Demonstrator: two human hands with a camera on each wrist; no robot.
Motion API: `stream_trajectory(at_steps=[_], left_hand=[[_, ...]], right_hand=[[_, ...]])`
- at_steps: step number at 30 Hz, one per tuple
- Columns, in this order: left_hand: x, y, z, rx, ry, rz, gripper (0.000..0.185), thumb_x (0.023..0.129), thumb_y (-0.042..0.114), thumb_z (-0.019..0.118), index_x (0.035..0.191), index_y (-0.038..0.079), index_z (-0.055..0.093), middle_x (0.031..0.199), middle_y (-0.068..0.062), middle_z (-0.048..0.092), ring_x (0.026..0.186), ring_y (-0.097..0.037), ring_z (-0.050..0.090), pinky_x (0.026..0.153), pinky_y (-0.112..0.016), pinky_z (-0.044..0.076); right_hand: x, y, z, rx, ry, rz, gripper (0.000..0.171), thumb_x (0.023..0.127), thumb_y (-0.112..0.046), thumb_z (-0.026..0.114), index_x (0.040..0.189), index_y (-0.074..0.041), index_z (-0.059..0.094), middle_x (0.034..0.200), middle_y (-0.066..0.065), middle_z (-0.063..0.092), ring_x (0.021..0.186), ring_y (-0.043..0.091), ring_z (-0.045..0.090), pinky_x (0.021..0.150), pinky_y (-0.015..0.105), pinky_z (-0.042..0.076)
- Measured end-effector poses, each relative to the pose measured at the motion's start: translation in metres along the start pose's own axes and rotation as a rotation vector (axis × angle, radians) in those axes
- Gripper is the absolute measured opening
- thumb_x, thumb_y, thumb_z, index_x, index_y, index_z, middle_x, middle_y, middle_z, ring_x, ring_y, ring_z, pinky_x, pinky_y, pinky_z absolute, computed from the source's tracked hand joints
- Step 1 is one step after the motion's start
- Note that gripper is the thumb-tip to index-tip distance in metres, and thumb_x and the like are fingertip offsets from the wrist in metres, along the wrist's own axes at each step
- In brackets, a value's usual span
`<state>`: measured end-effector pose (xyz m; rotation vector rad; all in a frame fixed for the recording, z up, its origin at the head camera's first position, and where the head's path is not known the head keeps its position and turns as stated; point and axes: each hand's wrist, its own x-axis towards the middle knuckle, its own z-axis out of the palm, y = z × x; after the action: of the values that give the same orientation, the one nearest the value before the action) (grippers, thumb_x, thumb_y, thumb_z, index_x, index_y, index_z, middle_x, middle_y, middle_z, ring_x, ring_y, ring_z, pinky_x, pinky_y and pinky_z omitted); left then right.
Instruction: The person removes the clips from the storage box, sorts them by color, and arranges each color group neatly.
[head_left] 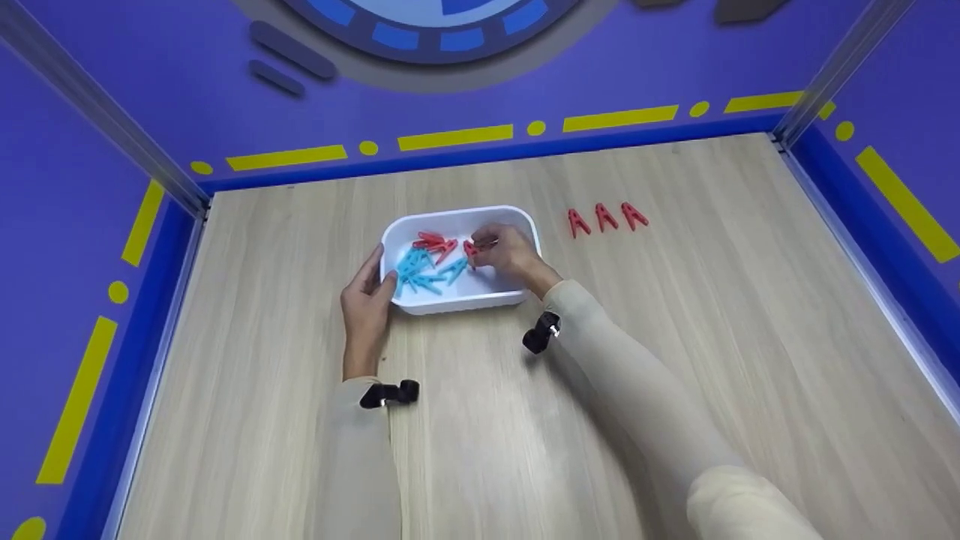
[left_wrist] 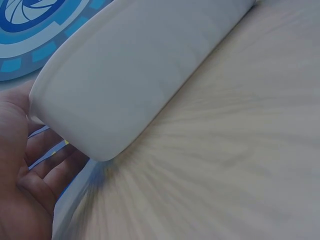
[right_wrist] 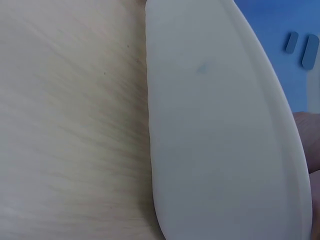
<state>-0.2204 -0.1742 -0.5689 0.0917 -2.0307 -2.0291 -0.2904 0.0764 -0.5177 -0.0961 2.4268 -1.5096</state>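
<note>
My left hand (head_left: 366, 307) grips the left end of a white plastic tray (head_left: 461, 303), its thumb over the rim and the fingers along the outside. Inside the tray, my right hand (head_left: 510, 253) pinches a red clothespin (head_left: 470, 250), partly hidden by the fingers. A few red clothespins (head_left: 435, 244) lie toward the tray's back left, and several light blue clothespins (head_left: 415, 264) are heaped in front of them. One blue clothespin (head_left: 454, 270) is just left of my right fingertips. Both wrist views mainly show the outer wall of the tray (left_wrist: 115, 75).
Three red clothespins (head_left: 606, 217) stand in a row on the wooden table (head_left: 465, 435), to the right of the tray. Purple-blue panels (head_left: 180, 90) with yellow dashes wall in the back and both sides.
</note>
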Motion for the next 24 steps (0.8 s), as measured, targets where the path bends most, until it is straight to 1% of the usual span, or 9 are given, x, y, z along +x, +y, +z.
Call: stream_trajectory(at_steps=[5,10,14,17,21,24], left_hand=[[-0.0004,-0.0007,-0.0005,0.013,0.007,-0.012,0.052,0.1,-0.002,0.067,0.151,0.007,0.059,0.157,-0.009,0.054,0.146,-0.023,0.05,0.114,-0.027,0.047],[-0.0009,-0.0004,0.0001,0.014,0.007,-0.007,0.052,0.1,-0.001,0.068,0.151,0.006,0.059,0.157,-0.009,0.054,0.146,-0.023,0.05,0.115,-0.028,0.046],[-0.0017,0.001,0.0008,0.047,0.007,-0.014,0.052,0.101,0.001,0.068,0.151,0.009,0.059,0.157,-0.006,0.055,0.146,-0.021,0.05,0.115,-0.027,0.046],[-0.0012,0.0015,0.0007,0.048,0.003,-0.02,0.051,0.101,0.002,0.068,0.151,0.01,0.06,0.157,-0.005,0.055,0.146,-0.02,0.05,0.115,-0.027,0.046],[-0.0001,0.0009,-0.0001,0.031,0.002,-0.033,0.052,0.101,0.002,0.069,0.151,0.012,0.06,0.157,-0.004,0.054,0.147,-0.019,0.048,0.116,-0.026,0.045],[0.0004,0.0002,-0.001,0.027,0.004,-0.051,0.053,0.102,0.002,0.068,0.152,0.012,0.058,0.159,-0.003,0.052,0.148,-0.019,0.047,0.116,-0.026,0.044]], right_hand=[[0.0027,-0.0005,0.0019,-0.042,-0.027,0.017,0.045,0.086,0.006,0.082,0.129,0.007,0.068,0.12,0.018,0.073,0.11,0.027,0.067,0.1,0.033,0.054],[0.0079,0.0001,0.0031,-0.128,-0.041,-0.018,0.043,0.084,0.005,0.085,0.124,0.007,0.07,0.115,0.018,0.073,0.104,0.024,0.065,0.094,0.031,0.054],[0.0097,0.0008,0.0036,-0.187,-0.058,-0.056,0.045,0.081,0.005,0.087,0.122,0.007,0.071,0.112,0.018,0.072,0.102,0.025,0.064,0.093,0.033,0.054],[0.0096,0.001,0.0035,-0.212,-0.061,-0.076,0.045,0.08,0.007,0.087,0.121,0.007,0.071,0.111,0.018,0.072,0.103,0.027,0.064,0.093,0.034,0.054],[0.0091,0.0002,0.0038,-0.206,-0.044,-0.074,0.041,0.08,0.006,0.085,0.118,0.007,0.071,0.109,0.018,0.072,0.101,0.026,0.065,0.089,0.032,0.054],[0.0092,-0.0009,0.0046,-0.172,-0.03,-0.071,0.036,0.083,0.006,0.083,0.117,0.006,0.072,0.109,0.017,0.073,0.099,0.025,0.065,0.088,0.031,0.055]])
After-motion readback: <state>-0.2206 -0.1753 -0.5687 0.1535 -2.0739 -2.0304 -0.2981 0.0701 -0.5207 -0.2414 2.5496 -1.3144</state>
